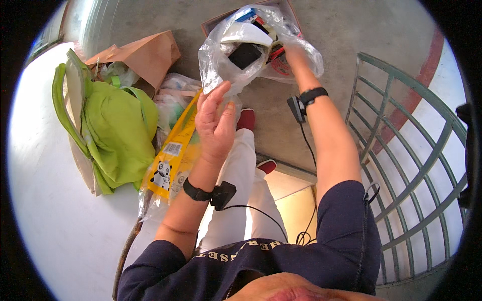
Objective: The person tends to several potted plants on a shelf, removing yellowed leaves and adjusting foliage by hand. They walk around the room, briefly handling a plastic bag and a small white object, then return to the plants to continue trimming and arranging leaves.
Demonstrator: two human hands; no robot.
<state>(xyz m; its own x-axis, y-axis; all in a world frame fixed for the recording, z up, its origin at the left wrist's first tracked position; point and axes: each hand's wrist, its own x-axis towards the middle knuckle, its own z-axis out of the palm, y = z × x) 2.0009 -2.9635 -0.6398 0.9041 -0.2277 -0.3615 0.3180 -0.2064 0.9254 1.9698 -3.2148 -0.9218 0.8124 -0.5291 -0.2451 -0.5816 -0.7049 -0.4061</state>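
Note:
A clear plastic bag (211, 56) stands wide at the top centre, with a white curved piece (246, 33), a flat black item (244, 56) and a red-and-black object (276, 53) visible in it. My right hand (295, 56) reaches in at the bag's right side; its fingers are hidden or blurred, so its grip cannot be told. My left hand (215, 120) is raised at the bag's near left edge, fingers extended, touching or very close to the plastic. Just left of it lies a yellow plastic package with a panda picture (162, 173).
A green fabric bag (116, 131) sits on the white surface at left, beside a brown paper bag (150, 56) and more plastic bags (175, 94). A box (211, 25) lies behind the clear bag. Green metal railing (408, 86) curves along the right. A wooden stick (128, 244) leans lower left.

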